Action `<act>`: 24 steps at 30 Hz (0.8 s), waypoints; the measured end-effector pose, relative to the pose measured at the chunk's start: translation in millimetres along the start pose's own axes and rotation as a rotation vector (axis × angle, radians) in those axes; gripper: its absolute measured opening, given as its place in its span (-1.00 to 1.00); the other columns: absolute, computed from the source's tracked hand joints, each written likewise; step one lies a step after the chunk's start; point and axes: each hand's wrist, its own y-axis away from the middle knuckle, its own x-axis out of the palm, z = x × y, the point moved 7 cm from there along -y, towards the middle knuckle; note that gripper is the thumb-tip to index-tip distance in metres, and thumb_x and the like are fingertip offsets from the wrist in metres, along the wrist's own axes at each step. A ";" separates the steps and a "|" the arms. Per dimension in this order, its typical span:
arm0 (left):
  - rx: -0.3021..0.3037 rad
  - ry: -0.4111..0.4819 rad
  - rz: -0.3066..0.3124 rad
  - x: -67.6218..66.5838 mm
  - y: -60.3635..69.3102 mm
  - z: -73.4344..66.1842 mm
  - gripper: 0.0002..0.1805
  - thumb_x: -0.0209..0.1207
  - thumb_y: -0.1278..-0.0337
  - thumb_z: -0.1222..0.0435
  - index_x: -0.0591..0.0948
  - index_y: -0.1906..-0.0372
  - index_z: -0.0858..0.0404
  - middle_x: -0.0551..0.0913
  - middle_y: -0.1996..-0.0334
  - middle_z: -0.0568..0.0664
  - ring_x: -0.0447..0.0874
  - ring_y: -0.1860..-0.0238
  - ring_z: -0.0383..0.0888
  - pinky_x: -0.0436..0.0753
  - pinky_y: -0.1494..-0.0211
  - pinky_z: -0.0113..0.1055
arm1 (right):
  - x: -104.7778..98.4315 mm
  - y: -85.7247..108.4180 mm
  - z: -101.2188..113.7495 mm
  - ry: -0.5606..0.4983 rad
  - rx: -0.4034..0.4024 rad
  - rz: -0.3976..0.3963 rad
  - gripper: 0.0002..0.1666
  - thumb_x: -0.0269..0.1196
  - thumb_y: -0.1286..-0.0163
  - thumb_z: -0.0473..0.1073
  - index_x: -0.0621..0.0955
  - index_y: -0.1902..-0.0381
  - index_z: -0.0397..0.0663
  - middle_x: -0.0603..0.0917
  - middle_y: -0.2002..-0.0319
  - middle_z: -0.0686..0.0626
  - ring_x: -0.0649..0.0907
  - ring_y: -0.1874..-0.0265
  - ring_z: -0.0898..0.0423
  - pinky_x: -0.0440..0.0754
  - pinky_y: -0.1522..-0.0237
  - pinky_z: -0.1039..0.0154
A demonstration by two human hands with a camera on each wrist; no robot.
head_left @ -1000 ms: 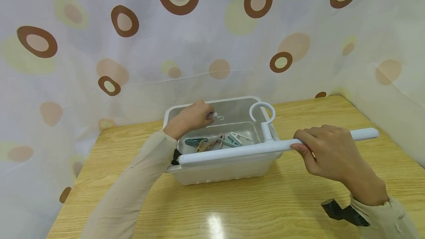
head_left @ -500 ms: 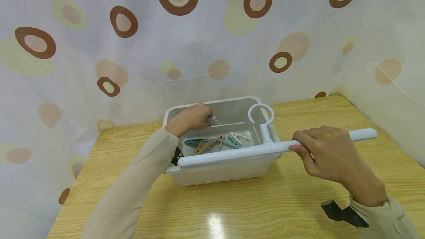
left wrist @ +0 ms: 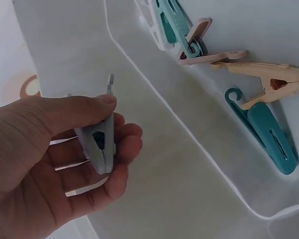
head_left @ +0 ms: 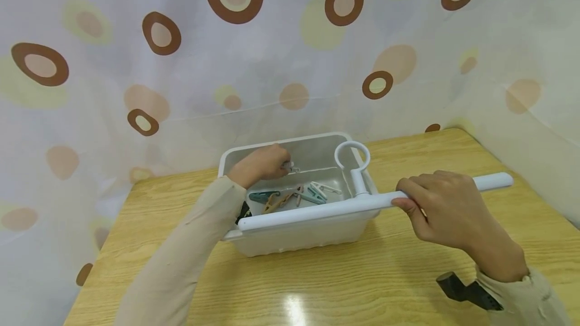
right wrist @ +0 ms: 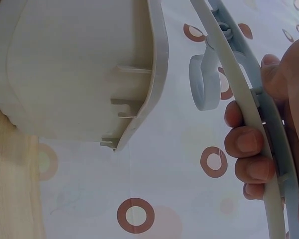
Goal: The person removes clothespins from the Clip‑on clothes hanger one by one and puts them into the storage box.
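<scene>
My left hand (head_left: 265, 162) is inside the white plastic bin (head_left: 299, 240) and pinches a pale grey clothespin (left wrist: 95, 144) between thumb and fingers. In the left wrist view, a dark teal clothespin (left wrist: 273, 142), a tan one, a pinkish one, a lighter teal one and part of a white one lie on the bin's floor. My right hand (head_left: 444, 210) grips the right arm of a white hanger (head_left: 312, 211) from above. The hanger lies across the bin's near side, its round hook (head_left: 337, 157) pointing up. In the right wrist view, fingers curl round its ribbed underside.
The bin stands on a wood-grain table (head_left: 362, 286) against a white curtain (head_left: 190, 79) with brown ring prints. A black strap mount (head_left: 466, 291) sits on my right wrist. Dark material (head_left: 243, 212) shows at the hanger's left end, by my left wrist.
My left hand has moved slightly down into the bin, with the pale clothespin in its fingers. The right hand keeps its grip on the hanger. The head view has shifted a little.
</scene>
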 end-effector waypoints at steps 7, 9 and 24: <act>-0.017 -0.041 0.045 3.6 -4.5 0.4 -0.89 0.20 -0.18 0.35 0.60 0.45 0.27 0.49 0.56 -0.08 0.31 0.54 -0.19 0.34 0.41 -0.34 | 0.2 0.0 -0.1 0.003 -0.002 0.005 -0.37 -0.27 -0.56 0.22 0.33 0.65 0.04 0.19 0.77 0.24 0.15 0.80 0.29 0.12 0.75 0.32; -0.026 -0.051 0.058 4.9 -6.0 1.7 -0.81 0.20 -0.20 0.34 0.53 0.52 0.24 0.42 0.60 -0.09 0.28 0.55 -0.19 0.31 0.42 -0.34 | 0.5 0.7 -0.7 0.005 0.002 0.009 -0.37 -0.27 -0.56 0.22 0.33 0.65 0.05 0.19 0.77 0.24 0.15 0.80 0.29 0.12 0.75 0.32; -0.150 -0.084 0.191 22.4 -13.8 8.0 -0.91 0.22 -0.20 0.31 0.63 0.33 0.28 0.57 0.34 0.01 0.40 0.41 -0.16 0.50 0.26 -0.25 | 1.6 0.5 -1.4 0.001 0.007 0.033 -0.37 -0.28 -0.55 0.23 0.32 0.65 0.06 0.18 0.76 0.25 0.15 0.79 0.30 0.12 0.74 0.33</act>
